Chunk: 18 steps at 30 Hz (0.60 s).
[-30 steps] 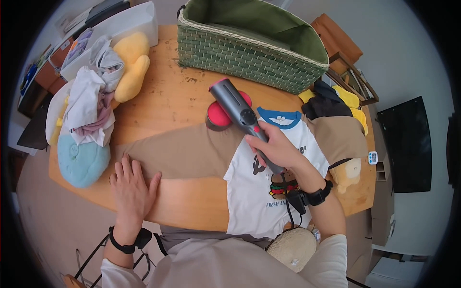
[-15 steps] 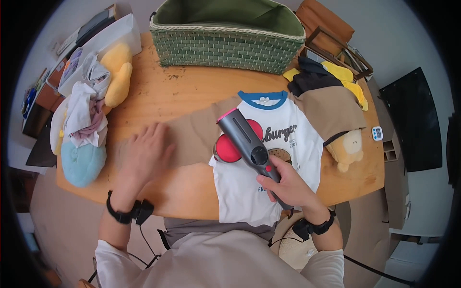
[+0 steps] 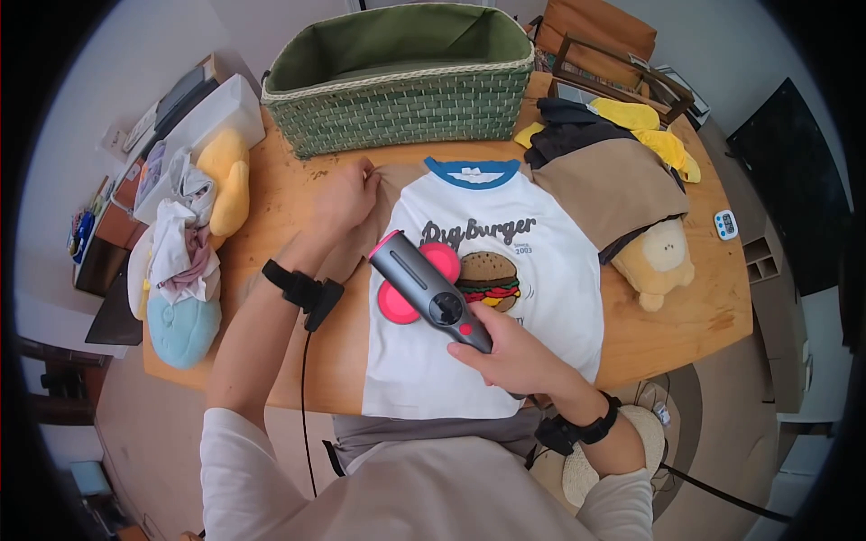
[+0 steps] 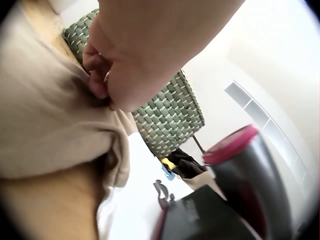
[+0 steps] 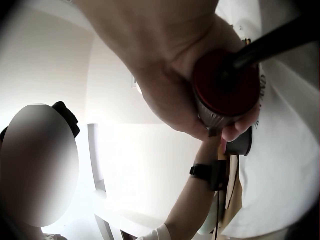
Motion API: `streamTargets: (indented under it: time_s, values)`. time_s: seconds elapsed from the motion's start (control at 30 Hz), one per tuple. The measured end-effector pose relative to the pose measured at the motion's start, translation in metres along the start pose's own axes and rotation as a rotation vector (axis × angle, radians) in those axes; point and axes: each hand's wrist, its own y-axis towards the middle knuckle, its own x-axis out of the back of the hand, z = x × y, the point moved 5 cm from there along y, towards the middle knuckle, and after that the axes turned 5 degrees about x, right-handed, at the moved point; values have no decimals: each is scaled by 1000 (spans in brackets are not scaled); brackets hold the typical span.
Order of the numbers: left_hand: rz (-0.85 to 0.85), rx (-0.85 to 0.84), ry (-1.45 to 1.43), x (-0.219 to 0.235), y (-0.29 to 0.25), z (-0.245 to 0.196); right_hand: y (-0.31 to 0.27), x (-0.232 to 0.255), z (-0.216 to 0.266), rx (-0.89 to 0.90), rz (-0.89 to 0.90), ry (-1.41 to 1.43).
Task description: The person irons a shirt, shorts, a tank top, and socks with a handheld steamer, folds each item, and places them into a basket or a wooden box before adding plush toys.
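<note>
A white shirt [image 3: 410, 361] with tan sleeves, a blue collar and a burger print lies flat on the table, collar away from me. My left hand [image 3: 347, 197] pinches the tan sleeve [image 4: 55, 120] near the shoulder; the cloth is bunched at the fingertips in the left wrist view. In my right hand [image 3: 514, 352] I grip the handle of a grey handheld appliance [image 3: 410, 275] with pink-red round ends. It overlaps the shirt front in the head view. From its red handle end [image 5: 220, 82] runs a black cord [image 5: 272, 42].
A green woven basket [image 3: 406, 117] stands at the back of the table. On the left are clothes [image 3: 180, 243] and plush toys [image 3: 185, 325]. A plush bear [image 3: 654, 266], black and yellow clothing [image 3: 577, 131] and a small timer [image 3: 725, 224] lie on the right.
My left hand has left the sleeve's far end, moved up and right, and taken hold of the sleeve near the shoulder. The appliance has moved down and left relative to the shirt's collar.
</note>
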Motion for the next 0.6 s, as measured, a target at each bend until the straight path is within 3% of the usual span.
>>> streamTargets:
  time_s: [0.03,0.17,0.2,0.27,0.4,0.47,0.6]
  values:
    - [-55,44,-25,3,4,4,4,-6,-9,123,-26,-142]
    - [-6,54,16,-2,6,8,-11,-34,-7,204,46,-158]
    - [-19,55,-19,-6,8,13,-16,-36,-8,201,40,-157]
    - [-25,55,-63,-10,10,22,-31,-49,-11,117,211,-214]
    - [-61,101,-97,-5,17,43,-59,-61,-20,156,210,-183]
    - [-83,107,-33,-3,16,48,-73,-62,-17,49,282,-104]
    - [-77,82,-91,3,13,56,-86,-57,-33,62,347,-70]
